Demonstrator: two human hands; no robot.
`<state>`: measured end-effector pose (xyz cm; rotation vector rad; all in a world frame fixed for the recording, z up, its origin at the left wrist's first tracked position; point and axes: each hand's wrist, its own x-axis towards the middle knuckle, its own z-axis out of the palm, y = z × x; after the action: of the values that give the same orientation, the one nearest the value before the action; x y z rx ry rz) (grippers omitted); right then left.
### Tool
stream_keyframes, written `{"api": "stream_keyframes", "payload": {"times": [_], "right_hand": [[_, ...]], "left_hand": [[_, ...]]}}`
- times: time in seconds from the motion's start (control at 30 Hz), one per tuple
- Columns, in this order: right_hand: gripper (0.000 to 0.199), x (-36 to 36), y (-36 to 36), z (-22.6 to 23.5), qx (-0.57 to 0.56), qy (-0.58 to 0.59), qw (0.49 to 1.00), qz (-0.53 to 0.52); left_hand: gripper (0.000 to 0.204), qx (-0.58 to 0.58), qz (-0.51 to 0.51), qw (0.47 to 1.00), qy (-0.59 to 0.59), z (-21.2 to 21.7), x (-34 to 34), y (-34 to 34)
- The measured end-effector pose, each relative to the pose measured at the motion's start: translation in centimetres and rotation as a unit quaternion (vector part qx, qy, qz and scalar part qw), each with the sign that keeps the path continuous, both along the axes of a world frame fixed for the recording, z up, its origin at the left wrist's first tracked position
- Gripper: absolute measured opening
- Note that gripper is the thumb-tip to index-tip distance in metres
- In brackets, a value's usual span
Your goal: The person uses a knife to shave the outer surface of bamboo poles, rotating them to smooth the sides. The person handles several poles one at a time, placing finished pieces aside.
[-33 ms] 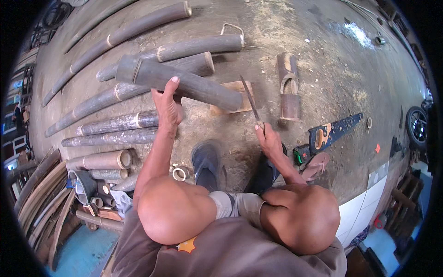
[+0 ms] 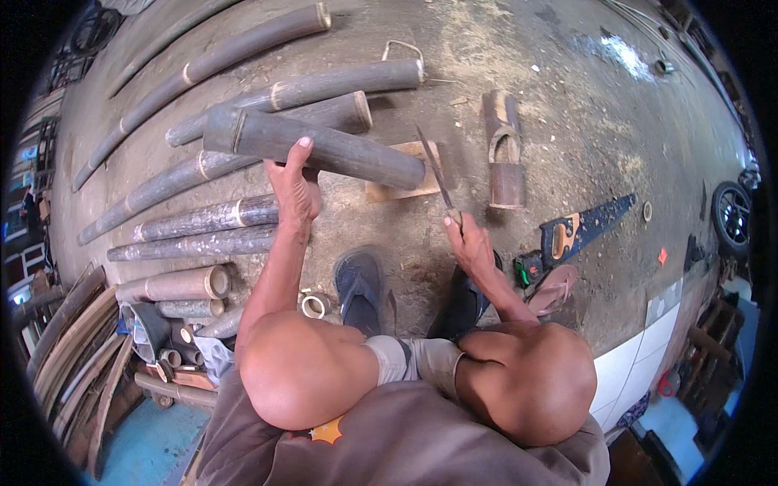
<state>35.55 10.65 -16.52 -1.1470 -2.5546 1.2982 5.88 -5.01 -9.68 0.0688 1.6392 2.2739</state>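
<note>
My left hand (image 2: 295, 183) grips a thick dark bamboo section (image 2: 348, 156) from below, its thumb laid over the side. The section is lifted and tilts down to the right, with a ringed node near its far left end. In my right hand (image 2: 471, 243) is a knife (image 2: 436, 172), held by the handle with its narrow blade pointing up and away. The blade lies close to the bamboo's right end; whether they touch I cannot tell. A flat wooden board (image 2: 405, 191) lies on the floor behind them, partly hidden by the bamboo.
Long bamboo poles (image 2: 235, 50) lie across the floor at left. A bamboo piece with a cut opening (image 2: 506, 182) lies to the right. Nearer are a handsaw (image 2: 596, 227), a tape measure (image 2: 529, 269) and a pink sandal (image 2: 554, 292). Split bamboo strips (image 2: 77, 348) are stacked at lower left.
Both hands keep their holds on the bamboo section and the knife. The whole view has shifted very slightly; otherwise nothing has plainly moved.
</note>
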Motion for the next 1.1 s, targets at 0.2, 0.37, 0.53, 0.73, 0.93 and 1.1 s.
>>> {"api": "stream_keyframes", "payload": {"times": [0.2,0.37,0.53,0.73,0.93,1.1], "right_hand": [[0.034,-2.7,1.4,3.6,0.048,0.1,0.993,0.033],[0.035,-6.1,2.3,8.9,0.129,0.3,0.943,0.068],[0.035,-6.1,1.9,2.0,0.133,0.008,0.985,0.114],[0.034,-7.1,1.5,7.6,0.124,0.25,0.954,0.108],[0.037,-5.9,1.7,2.2,0.13,-0.033,0.984,0.114],[0.04,-7.2,1.9,8.1,0.106,0.257,0.956,0.091]], "left_hand": [[0.075,-0.003,0.082,0.994,-0.076,-1.4,-0.2,0.4],[0.071,-0.022,0.068,0.995,-0.063,-1.8,-1.0,0.2],[0.066,-0.028,0.047,0.998,-0.014,-2.6,-1.7,0.3],[0.065,-0.031,0.059,0.996,-0.057,-2.4,-1.7,0.0],[0.067,-0.03,0.037,0.999,-0.017,-3.5,-1.7,-0.2],[0.071,-0.053,0.077,0.992,-0.085,-2.7,-1.8,-0.1]]}}
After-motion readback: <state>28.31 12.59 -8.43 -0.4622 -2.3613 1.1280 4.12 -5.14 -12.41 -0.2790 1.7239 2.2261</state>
